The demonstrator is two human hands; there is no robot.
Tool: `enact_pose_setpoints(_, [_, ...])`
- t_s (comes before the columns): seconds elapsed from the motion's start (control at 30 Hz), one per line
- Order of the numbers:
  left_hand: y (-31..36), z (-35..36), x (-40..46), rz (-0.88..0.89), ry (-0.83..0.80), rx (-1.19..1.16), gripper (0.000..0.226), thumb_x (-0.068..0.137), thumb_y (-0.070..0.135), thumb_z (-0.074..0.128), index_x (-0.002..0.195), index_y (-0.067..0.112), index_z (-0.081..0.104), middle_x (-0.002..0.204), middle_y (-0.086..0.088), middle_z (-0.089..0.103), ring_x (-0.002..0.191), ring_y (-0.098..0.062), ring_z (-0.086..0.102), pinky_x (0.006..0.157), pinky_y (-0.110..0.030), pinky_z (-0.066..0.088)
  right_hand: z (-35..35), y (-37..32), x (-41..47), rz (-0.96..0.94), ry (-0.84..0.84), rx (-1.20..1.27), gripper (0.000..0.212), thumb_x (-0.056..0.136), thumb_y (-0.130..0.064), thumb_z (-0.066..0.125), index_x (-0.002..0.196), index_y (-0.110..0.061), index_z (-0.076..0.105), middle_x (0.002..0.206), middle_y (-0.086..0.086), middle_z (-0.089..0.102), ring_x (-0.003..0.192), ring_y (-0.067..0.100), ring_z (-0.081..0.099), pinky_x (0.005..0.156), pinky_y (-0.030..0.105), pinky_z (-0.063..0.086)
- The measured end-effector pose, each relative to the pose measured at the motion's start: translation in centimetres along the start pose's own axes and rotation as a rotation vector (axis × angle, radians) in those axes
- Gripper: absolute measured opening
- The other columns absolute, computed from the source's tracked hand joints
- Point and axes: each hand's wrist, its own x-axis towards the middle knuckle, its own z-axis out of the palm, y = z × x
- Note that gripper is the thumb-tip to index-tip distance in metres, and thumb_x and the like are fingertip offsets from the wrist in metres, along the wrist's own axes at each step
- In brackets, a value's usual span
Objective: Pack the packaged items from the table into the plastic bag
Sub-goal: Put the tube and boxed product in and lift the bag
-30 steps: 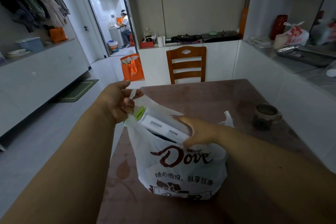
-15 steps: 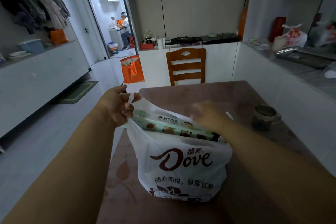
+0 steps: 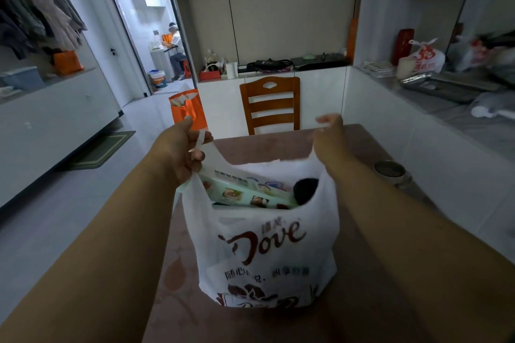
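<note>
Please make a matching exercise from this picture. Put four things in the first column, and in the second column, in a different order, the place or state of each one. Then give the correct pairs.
Things:
1. plastic bag
2. green box
3. mug
4. wooden chair

Places or states:
A. stands on the table to the right of the bag
B. held up by its handles, left hand and right hand
C. stands at the far end of the table
D. lies inside the bag, sticking out at the top

Pairs: 1-B, 2-D, 3-A, 4-C
</note>
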Motion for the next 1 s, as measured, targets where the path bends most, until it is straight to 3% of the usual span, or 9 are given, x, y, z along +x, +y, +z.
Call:
enact_pose_setpoints(0.3, [5.8, 3.6, 0.9, 0.203, -0.161, -0.065, 0.063, 0.092, 0.055, 0.042, 0.113, 0.000, 0.064, 0.106, -0.008, 0.067, 0.035, -0.007, 0.038, 0.031, -0.015, 0.027, -2.4, -10.0, 1.1, -0.393, 0.092, 0.199, 0.039, 0.079, 0.000, 0.053, 0.107, -0.024, 0.041, 0.087, -0.011, 0.050, 0.074, 0.003, 0.057, 0.047, 0.004, 0.042])
enact_pose_setpoints(0.47, [1.0, 3.1, 2.9, 0.001, -0.137, -0.088, 0.066, 0.093, 0.056, 0.041, 0.121, -0.001, 0.060, 0.103, -0.010, 0.064, 0.034, -0.008, 0.038, 0.030, -0.013, 0.031, -1.8, -6.2, 0.3, -0.201, -0.043, -0.400, 0.022, 0.087, -0.010, 0.054, 0.104, -0.022, 0.047, 0.096, 0.004, 0.061, 0.078, 0.017, 0.060, 0.060, 0.024, 0.045])
enact_pose_setpoints(0.53, [0.3, 2.9, 3.7, -0.013, -0.145, -0.113, 0.067, 0.093, 0.056, 0.041, 0.123, -0.002, 0.058, 0.103, -0.011, 0.065, 0.034, -0.008, 0.038, 0.028, -0.013, 0.028, -0.7, -4.7, -0.5, -0.310, 0.202, -0.740, 0.031, 0.082, -0.023, 0.063, 0.110, -0.019, 0.051, 0.106, 0.007, 0.059, 0.093, 0.023, 0.057, 0.076, 0.033, 0.049])
enact_pose_setpoints(0.6, [0.7, 2.7, 4.2, -0.008, -0.139, -0.120, 0.068, 0.092, 0.058, 0.042, 0.121, -0.001, 0.060, 0.103, -0.010, 0.066, 0.035, -0.008, 0.038, 0.029, -0.013, 0.029, 1.3, -4.1, -1.8, -0.661, 0.442, -0.746, 0.036, 0.074, -0.024, 0.070, 0.105, -0.019, 0.053, 0.105, 0.007, 0.056, 0.094, 0.022, 0.053, 0.078, 0.028, 0.044])
enact_pose_setpoints(0.67, [1.0, 2.5, 4.5, -0.005, -0.129, -0.124, 0.068, 0.091, 0.059, 0.042, 0.119, 0.001, 0.061, 0.104, -0.010, 0.066, 0.035, -0.009, 0.039, 0.029, -0.014, 0.030, 4.0, -3.4, -3.0, -0.797, 0.137, -0.574, 0.040, 0.072, -0.023, 0.073, 0.105, -0.022, 0.051, 0.105, 0.003, 0.058, 0.091, 0.015, 0.050, 0.071, 0.014, 0.037])
enact_pose_setpoints(0.73, [1.0, 2.4, 4.5, -0.017, -0.126, -0.124, 0.068, 0.090, 0.060, 0.043, 0.118, 0.002, 0.062, 0.107, -0.011, 0.067, 0.036, -0.009, 0.040, 0.030, -0.014, 0.031, 6.2, -1.4, -3.2, -0.525, -0.405, -0.492, 0.054, 0.074, -0.027, 0.074, 0.121, -0.022, 0.049, 0.119, 0.001, 0.058, 0.101, 0.016, 0.056, 0.074, 0.018, 0.044])
enact_pose_setpoints(0.8, [0.7, 2.3, 4.6, -0.033, -0.119, -0.127, 0.067, 0.089, 0.061, 0.044, 0.117, 0.002, 0.063, 0.111, -0.011, 0.067, 0.036, -0.009, 0.041, 0.030, -0.014, 0.032, 6.6, 0.8, -2.4, -0.266, -0.708, -0.596, 0.063, 0.081, -0.032, 0.069, 0.136, -0.020, 0.041, 0.134, 0.003, 0.053, 0.113, 0.020, 0.055, 0.093, 0.033, 0.049])
enact_pose_setpoints(0.9, [0.1, 2.0, 4.9, -0.040, -0.102, -0.131, 0.065, 0.091, 0.058, 0.043, 0.113, 0.000, 0.062, 0.109, -0.012, 0.065, 0.034, -0.010, 0.042, 0.030, -0.014, 0.030, 6.5, 2.6, -1.5, -0.246, -0.780, -0.646, 0.066, 0.087, -0.031, 0.064, 0.145, -0.022, 0.035, 0.144, 0.003, 0.046, 0.123, 0.021, 0.050, 0.107, 0.039, 0.041])
enact_pose_setpoints(1.0, [-0.1, 1.8, 5.2, -0.028, -0.106, -0.132, 0.059, 0.093, 0.055, 0.041, 0.109, 0.002, 0.061, 0.108, -0.011, 0.064, 0.034, -0.011, 0.042, 0.029, -0.013, 0.030, 6.5, 1.9, -0.7, -0.450, -0.667, -0.747, 0.067, 0.084, -0.029, 0.066, 0.143, -0.031, 0.036, 0.130, 0.003, 0.053, 0.113, 0.021, 0.051, 0.099, 0.041, 0.045])
